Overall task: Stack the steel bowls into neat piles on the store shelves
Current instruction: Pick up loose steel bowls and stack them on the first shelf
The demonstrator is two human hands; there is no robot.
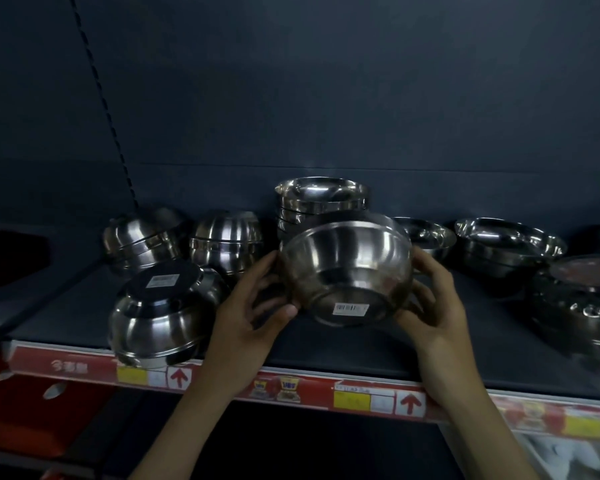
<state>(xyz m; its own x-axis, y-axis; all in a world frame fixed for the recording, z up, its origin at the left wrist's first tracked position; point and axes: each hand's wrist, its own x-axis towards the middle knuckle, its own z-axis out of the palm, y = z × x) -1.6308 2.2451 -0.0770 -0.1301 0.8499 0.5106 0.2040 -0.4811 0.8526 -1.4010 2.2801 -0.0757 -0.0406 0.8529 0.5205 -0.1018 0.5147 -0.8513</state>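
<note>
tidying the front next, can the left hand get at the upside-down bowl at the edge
Likely yes once freed: nothing stands between the left hand and the upside-down bowl beside it, but it and the right hand hold a second bowl.

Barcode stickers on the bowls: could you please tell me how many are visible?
2: one sticker under the held bowl, another on the upturned bowl at front left. Others may be hidden.
</note>
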